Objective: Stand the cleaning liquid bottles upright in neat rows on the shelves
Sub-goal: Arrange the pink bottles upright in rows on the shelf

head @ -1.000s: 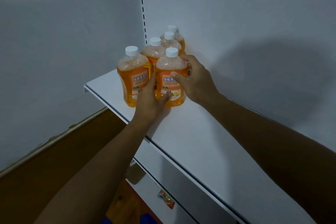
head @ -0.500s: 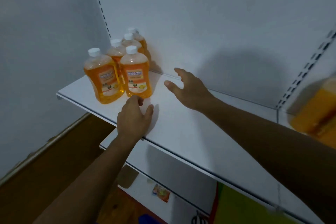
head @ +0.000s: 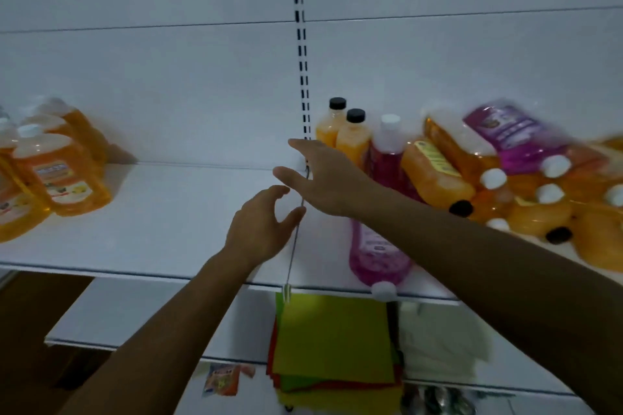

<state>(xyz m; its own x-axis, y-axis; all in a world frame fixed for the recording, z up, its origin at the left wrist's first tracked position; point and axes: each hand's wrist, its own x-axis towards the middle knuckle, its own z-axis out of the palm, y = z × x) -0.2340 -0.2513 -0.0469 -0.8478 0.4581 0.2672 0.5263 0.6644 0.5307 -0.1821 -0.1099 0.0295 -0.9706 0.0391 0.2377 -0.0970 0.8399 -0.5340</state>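
Observation:
Several orange bottles with white caps stand upright in rows at the left end of the white shelf. To the right of the slotted upright lies a jumbled pile of orange bottles and purple ones. A pink bottle lies flat with its cap at the shelf's front edge. Two black-capped orange bottles stand at the back. My left hand hovers over the shelf's middle, fingers loosely spread, holding nothing. My right hand reaches out flat beside the pile, empty.
A black-slotted upright splits the back panel. On the lower shelf lies a stack of green, yellow and red cloths, with white cloths beside it. A small colourful packet lies lower down.
The view has swung right from the standing orange bottles to the pile. Both hands have left the bottles and moved right, empty, toward the shelf's dividing upright.

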